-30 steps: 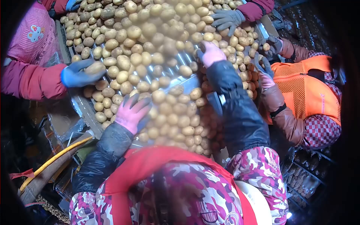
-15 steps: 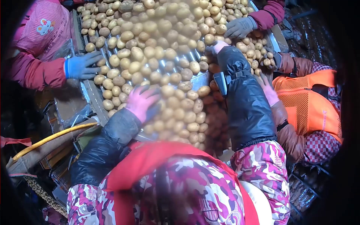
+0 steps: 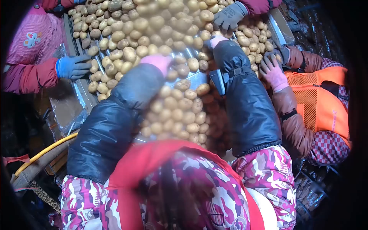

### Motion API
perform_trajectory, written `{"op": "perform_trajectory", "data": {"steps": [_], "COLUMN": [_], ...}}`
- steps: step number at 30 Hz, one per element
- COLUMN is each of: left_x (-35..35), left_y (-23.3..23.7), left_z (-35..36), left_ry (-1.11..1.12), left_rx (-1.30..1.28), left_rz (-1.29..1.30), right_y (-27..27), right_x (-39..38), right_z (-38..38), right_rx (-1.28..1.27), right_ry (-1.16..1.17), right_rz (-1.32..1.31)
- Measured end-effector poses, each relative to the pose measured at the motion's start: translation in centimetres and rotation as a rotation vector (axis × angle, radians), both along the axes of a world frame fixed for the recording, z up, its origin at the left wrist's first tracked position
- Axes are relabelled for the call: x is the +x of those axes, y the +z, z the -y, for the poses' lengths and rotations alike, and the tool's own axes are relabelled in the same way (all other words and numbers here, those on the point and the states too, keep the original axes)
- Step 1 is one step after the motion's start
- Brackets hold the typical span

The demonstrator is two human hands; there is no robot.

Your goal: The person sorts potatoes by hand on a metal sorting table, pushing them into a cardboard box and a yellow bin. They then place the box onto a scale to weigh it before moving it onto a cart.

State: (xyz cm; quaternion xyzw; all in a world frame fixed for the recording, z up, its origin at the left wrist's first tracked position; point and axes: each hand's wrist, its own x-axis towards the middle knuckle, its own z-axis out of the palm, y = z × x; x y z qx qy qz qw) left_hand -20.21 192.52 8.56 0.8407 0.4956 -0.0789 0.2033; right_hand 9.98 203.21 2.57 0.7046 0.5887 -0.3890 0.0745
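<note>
My left hand (image 3: 158,62), in a pink glove, reaches over the middle of the potatoes (image 3: 129,54). It is blurred, and the fingers are hidden behind the back of the glove. At the upper right, my right hand (image 3: 217,40), also pink-gloved, is among potatoes beside the metal roller table. The dark sleeve covers most of it, so its fingers do not show. Below my hands, more potatoes (image 3: 178,113) are heaped close to my body. Whether either hand holds a potato I cannot make out.
A co-worker's blue-grey glove (image 3: 74,67) rests at the left edge. Another person's grey glove (image 3: 231,16) is just beyond my right hand. At right, a person in an orange vest (image 3: 306,101) has a pink-gray glove (image 3: 274,73) by the potatoes. A yellow hose (image 3: 44,153) curves at lower left.
My left hand has moved up and right, away from the lower heap. My right hand has shifted slightly up in view. The co-worker's grey glove has come closer to it.
</note>
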Motion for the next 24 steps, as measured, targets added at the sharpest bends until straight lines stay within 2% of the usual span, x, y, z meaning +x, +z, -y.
{"op": "perform_trajectory", "data": {"steps": [5, 7, 8, 9, 10, 11, 13, 15, 16, 19, 20, 21, 22, 23, 24], "left_x": [-3.7, -4.9, -5.3, -4.8, -5.0, -5.1, -5.2, -5.5, -6.0, -5.5, -5.3, -4.7, -4.8, -5.5, -6.3], "left_y": [1.0, 0.1, -0.1, 1.2, 0.7, 0.2, 1.0, 1.4, 2.2, 3.3, 4.1, 5.6, 5.5, 4.7, 4.0], "left_z": [4.8, 6.5, 7.5, 8.8, 10.0, 10.9, 11.4, 11.9, 11.7, 12.9, 13.1, 12.9, 13.0, 13.3, 13.6], "left_ry": [0.148, 0.061, 0.018, 0.036, -0.047, -0.131, -0.129, -0.094, -0.152, 0.151, 0.381, 0.713, 0.877, 0.83, 0.783], "left_rx": [0.097, 0.104, 0.107, 0.094, 0.114, 0.136, 0.111, 0.063, 0.039, -0.177, -0.616, -0.978, -1.207, -1.249, -1.29], "left_rz": [0.369, 0.463, 0.511, 0.424, 0.404, 0.383, 0.426, 0.452, 0.46, 0.652, 0.808, 0.913, 1.058, 1.083, 1.107], "right_y": [1.6, 0.5, 0.8, 2.1, 2.2, 1.4, 3.2, 6.6, 10.3, 10.4, 10.4, 11.0, 12.2, 11.5, 10.5], "right_x": [0.3, 0.4, 0.0, -0.9, -1.5, -1.5, -3.5, -4.8, -5.9, -6.2, -6.6, -8.1, -10.6, -11.7, -12.6], "right_z": [5.0, 8.4, 10.1, 11.8, 13.0, 14.0, 16.1, 18.4, 19.3, 22.3, 22.9, 23.4, 24.2, 24.6, 24.6], "right_rx": [0.29, 0.4, 0.395, 0.392, 0.438, 0.477, 0.542, 0.212, 0.156, 0.022, -0.006, -0.031, -0.008, 0.122, 0.239], "right_ry": [0.104, -0.128, -0.162, -0.196, -0.152, -0.163, -0.341, -0.773, -0.816, -0.975, -0.789, -0.605, -0.427, -0.192, -0.157], "right_rz": [-0.045, -0.298, -0.304, -0.308, -0.27, -0.385, -0.567, -1.056, -0.961, -1.252, -1.125, -0.992, -0.908, -0.857, -0.704]}}
